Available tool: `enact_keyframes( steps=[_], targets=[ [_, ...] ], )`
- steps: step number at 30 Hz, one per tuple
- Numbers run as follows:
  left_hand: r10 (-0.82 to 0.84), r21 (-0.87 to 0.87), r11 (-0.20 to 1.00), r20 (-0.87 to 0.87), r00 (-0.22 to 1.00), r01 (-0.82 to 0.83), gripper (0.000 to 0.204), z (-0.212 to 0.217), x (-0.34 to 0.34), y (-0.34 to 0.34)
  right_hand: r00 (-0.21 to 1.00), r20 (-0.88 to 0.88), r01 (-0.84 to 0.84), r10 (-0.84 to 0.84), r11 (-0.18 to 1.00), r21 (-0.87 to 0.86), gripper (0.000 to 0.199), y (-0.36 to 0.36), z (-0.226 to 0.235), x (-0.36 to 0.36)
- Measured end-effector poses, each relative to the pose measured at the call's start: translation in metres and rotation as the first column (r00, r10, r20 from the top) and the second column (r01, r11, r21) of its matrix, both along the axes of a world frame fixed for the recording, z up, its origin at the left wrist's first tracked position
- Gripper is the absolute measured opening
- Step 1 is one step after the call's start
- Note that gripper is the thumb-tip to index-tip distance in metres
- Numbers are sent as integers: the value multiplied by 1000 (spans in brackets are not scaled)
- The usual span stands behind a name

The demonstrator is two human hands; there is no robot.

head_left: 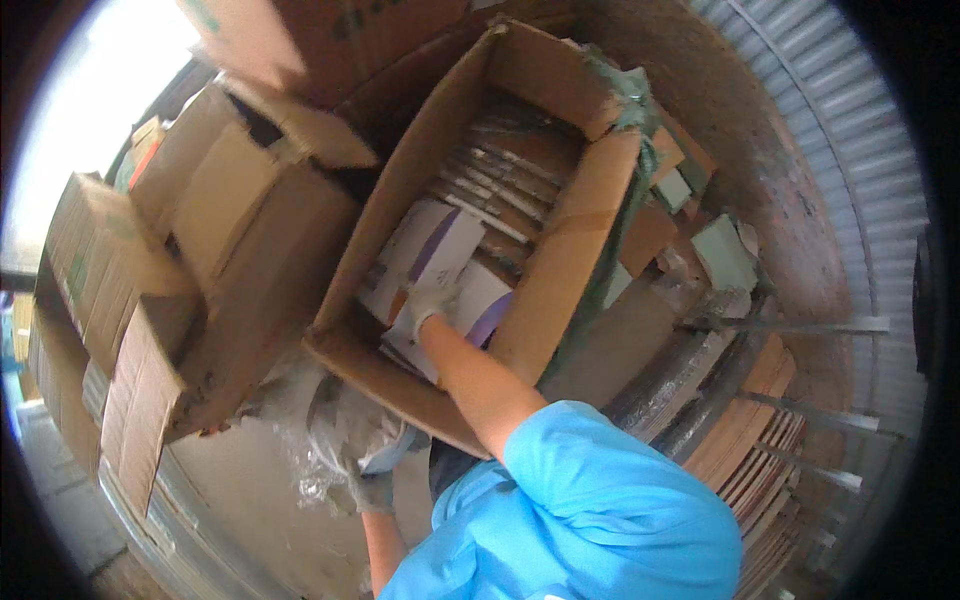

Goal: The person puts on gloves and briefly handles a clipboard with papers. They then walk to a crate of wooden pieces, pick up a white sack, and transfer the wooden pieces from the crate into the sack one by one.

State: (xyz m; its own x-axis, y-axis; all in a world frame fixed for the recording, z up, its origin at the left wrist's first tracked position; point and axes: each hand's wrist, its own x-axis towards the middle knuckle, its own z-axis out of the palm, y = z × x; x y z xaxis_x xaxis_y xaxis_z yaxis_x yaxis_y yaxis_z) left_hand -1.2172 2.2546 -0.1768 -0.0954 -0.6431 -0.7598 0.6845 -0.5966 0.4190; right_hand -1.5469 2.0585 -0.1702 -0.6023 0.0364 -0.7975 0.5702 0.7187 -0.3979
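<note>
A tall open cardboard box [560,290] stands in front of me. My right hand [428,304], in a pale glove, reaches down inside it onto flat white cartons with purple bands [440,245]. Its fingers are blurred, and I cannot make out whether they grip a carton. Thin stacked strips or boxes [490,185] lie deeper in the same box. Low on the left, outside the box, my left hand [372,490], also gloved, is closed at a bundle of crumpled clear plastic [325,440]. A pale bluish piece [390,455] shows beside that hand.
Opened cardboard boxes [240,220] with raised flaps crowd the left, and a large carton [330,50] stands behind. Right of the box are green plastic wrap [632,95], card scraps [725,250], film-wrapped lengths [690,390] and metal bars [800,325]. A corrugated wall [830,130] curves along the right.
</note>
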Motion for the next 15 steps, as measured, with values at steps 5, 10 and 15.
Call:
enact_keyframes(
  steps=[5, 10, 15],
  targets=[
    [58, 80, 994, 145, 988, -70, 65, 14, -3, 18, 998, -52, -51, 46, 993, -108, 110, -3, -21, 1],
    [108, 285, 950, 81, 991, -127, 62, 23, 7, 19, 1000, 19, -9, 14, 969, -249, 110, 8, -33, -14],
    [-61, 237, 971, 163, 985, 21, 65, 36, -3, -2, 995, 83, 88, -55, 880, -467, 106, 34, -10, -46]
  ],
)
